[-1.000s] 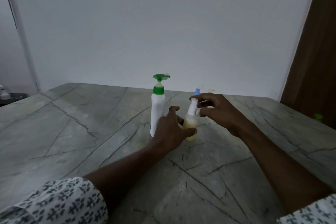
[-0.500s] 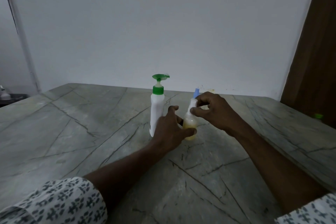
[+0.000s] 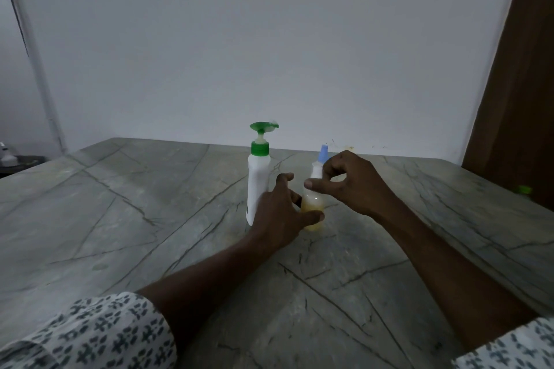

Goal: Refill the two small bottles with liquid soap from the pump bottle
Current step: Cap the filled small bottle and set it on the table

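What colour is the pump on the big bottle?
Green pump, clearest in the head view.

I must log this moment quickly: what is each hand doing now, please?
Left hand: holds the small bottle by its body.
Right hand: pinches that bottle's cap.

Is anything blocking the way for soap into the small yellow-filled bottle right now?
Yes: the white cap is on the small bottle, pinched by the right hand; the left hand grips the bottle's body.
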A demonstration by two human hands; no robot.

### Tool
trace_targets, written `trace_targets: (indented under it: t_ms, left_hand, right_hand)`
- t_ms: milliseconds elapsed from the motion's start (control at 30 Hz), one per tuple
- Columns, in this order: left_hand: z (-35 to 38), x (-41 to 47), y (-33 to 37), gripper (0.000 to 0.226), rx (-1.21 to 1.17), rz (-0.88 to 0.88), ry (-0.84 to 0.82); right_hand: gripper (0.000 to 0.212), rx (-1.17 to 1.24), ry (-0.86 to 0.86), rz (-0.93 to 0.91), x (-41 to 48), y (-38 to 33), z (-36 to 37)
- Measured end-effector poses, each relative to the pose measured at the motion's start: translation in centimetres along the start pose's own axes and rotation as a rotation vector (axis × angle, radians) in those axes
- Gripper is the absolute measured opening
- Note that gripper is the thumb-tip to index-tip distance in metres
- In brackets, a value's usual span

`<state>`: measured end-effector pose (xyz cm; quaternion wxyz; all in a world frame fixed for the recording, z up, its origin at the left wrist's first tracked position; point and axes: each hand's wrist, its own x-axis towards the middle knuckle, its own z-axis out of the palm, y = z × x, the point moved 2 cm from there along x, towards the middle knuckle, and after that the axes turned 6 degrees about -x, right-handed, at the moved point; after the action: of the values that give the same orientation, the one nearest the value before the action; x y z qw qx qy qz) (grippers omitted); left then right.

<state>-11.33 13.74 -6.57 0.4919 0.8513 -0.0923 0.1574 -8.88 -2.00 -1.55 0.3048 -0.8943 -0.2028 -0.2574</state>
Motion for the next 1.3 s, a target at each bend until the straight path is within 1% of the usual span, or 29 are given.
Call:
trace_targets:
  t_ms: [67, 133, 200, 267, 333, 400, 500, 667, 867, 933, 1033, 1100, 1167, 1300]
  left_hand:
    - [0.0, 0.0, 0.0, 0.096, 0.007, -0.004, -0.009]
    - [0.0, 0.1, 0.0, 0.096, 0.017, -0.01, -0.016]
    - [0.0, 0.1, -0.1, 0.097, 0.023, -0.009, -0.018]
    - [0.0, 0.1, -0.1, 0.097, 0.021, 0.005, -0.022]
    - [0.0, 0.2, -0.2, 0.097, 0.017, 0.014, -0.027]
    - [0.0, 0.4, -0.3, 0.097, 0.018, 0.009, -0.038]
    - [0.0, 0.5, -0.4, 0.097, 0.008, 0.008, -0.058]
    - [0.0, 0.7, -0.6, 0.099, 0.014, 0.0, -0.068]
    - [0.3, 0.7, -0.7, 0.102, 0.01, -0.002, -0.07]
    - [0.3, 0.7, -0.7, 0.103, -0.003, -0.011, -0.082]
    - [0.3, 0.5, -0.8, 0.103, -0.018, -0.011, -0.109]
    - [0.3, 0.5, -0.9, 0.104, -0.025, -0.014, -0.114]
    - [0.3, 0.5, -1.0, 0.105, -0.028, -0.018, -0.112]
    - [0.5, 0.3, -0.8, 0.114, 0.005, 0.003, -0.096]
  right_hand:
    - [0.018, 0.144, -0.022, 0.036, 0.1, 0.3, -0.4]
    - [0.021, 0.228, -0.069, 0.056, 0.1, 0.3, -0.4]
    - [0.019, 0.169, -0.074, 0.056, 0.1, 0.2, -0.2]
    - [0.017, 0.086, -0.037, 0.055, 0.1, 0.0, -0.2]
    - [0.019, 0.099, -0.02, 0.052, 0.1, 0.1, -0.4]
    - [0.016, 0.161, -0.059, 0.064, 0.1, 0.4, -0.6]
    - [0.023, 0.115, -0.108, 0.025, 0.0, 0.4, -0.5]
    - [0.026, -0.037, -0.094, -0.04, -0.2, -0.2, -0.3]
    - [0.03, -0.104, -0.084, -0.019, -0.3, -1.3, 0.2]
    - [0.026, -0.08, -0.096, -0.018, -0.3, -1.1, -0.2]
    - [0.029, 0.039, -0.138, 0.005, -0.4, -0.5, -1.1]
    - [0.025, 0.104, -0.149, 0.025, -0.5, -0.5, -1.2]
    - [0.023, 0.109, -0.148, 0.02, -0.5, -0.4, -0.7]
    - [0.026, 0.079, -0.118, 0.014, -0.4, -0.4, -0.2]
